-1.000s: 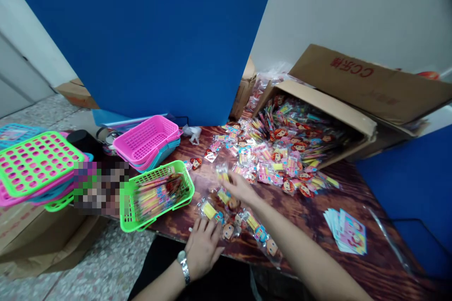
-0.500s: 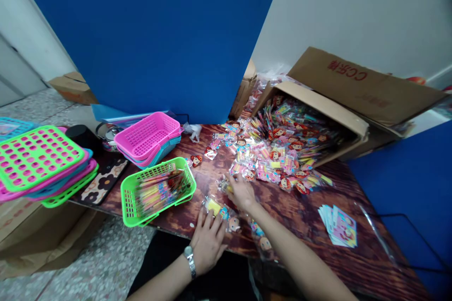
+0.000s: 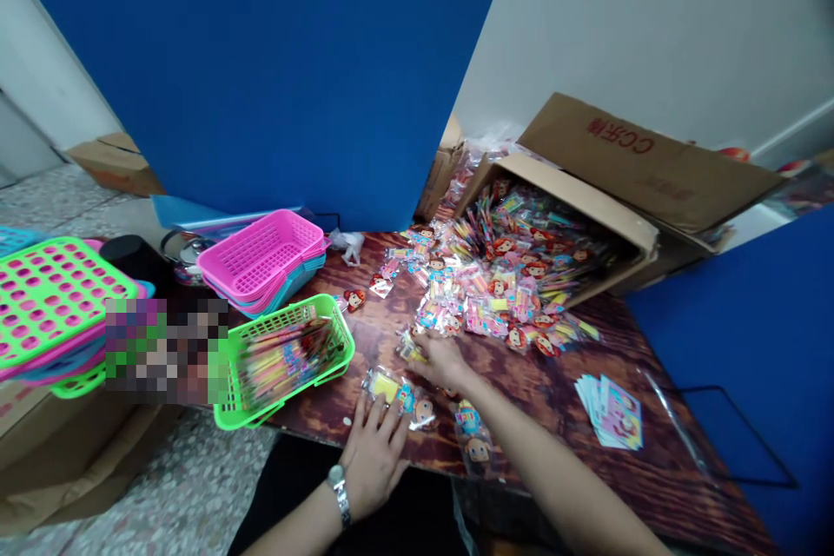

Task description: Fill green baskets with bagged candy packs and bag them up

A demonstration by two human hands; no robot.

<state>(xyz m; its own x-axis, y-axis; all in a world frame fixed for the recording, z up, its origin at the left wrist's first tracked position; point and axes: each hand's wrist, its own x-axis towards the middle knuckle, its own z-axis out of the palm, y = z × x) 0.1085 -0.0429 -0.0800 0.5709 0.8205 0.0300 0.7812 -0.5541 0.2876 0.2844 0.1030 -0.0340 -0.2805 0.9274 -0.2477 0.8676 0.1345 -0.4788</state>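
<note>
My left hand [image 3: 376,450], a watch on its wrist, lies with fingers spread at the table's near edge. Its fingertips touch a clear plastic packet [image 3: 386,387] with a yellow piece and a cartoon face. Farther forward, my right hand [image 3: 444,358] has its fingers closed on another small clear packet [image 3: 412,346] with yellow in it, low over the table; the fingertips are partly hidden. Beside my right forearm lies a packet with a cartoon head [image 3: 478,449]. A green basket [image 3: 347,352] to the left holds many slim, colourful packets.
Cartoon-figure packets [image 3: 499,304] spill from a tipped cardboard box [image 3: 645,245] onto the wooden table [image 3: 547,417]. Printed cards [image 3: 612,413] lie at the right. Pink baskets [image 3: 261,256] are nested behind the green one; upturned baskets [image 3: 58,295] are stacked at far left. A blue panel [image 3: 293,78] stands behind.
The view has shifted slightly, moving most things a little left in it. Both hands stay at nearly the same places on the table, my right hand still at the small packet.
</note>
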